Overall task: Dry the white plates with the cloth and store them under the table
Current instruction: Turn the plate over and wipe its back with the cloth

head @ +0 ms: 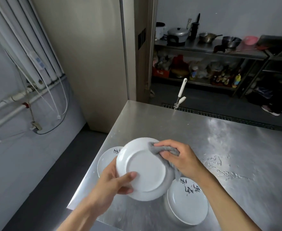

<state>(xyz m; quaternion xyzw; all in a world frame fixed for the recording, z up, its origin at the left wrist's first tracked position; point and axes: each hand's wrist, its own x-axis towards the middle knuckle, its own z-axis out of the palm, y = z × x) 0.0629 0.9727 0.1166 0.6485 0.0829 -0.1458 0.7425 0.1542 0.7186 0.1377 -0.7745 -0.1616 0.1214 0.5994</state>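
Note:
My left hand (118, 182) grips a white plate (145, 169) by its lower left rim, held above the steel table (203, 135) with its underside turned toward me. My right hand (178, 157) holds a grey cloth (163, 150) against the plate's upper right rim. Two more white plates with black writing lie on the table: one (106, 160) partly hidden behind the held plate at the left, the other (188, 204) at the lower right near the front edge.
Water drops (220, 165) are spread on the table to the right. A white-handled tool (180, 94) stands at the table's far edge. Shelves (212, 50) with pots and bottles line the back wall. A person's shoe (270, 110) is on the floor at the far right.

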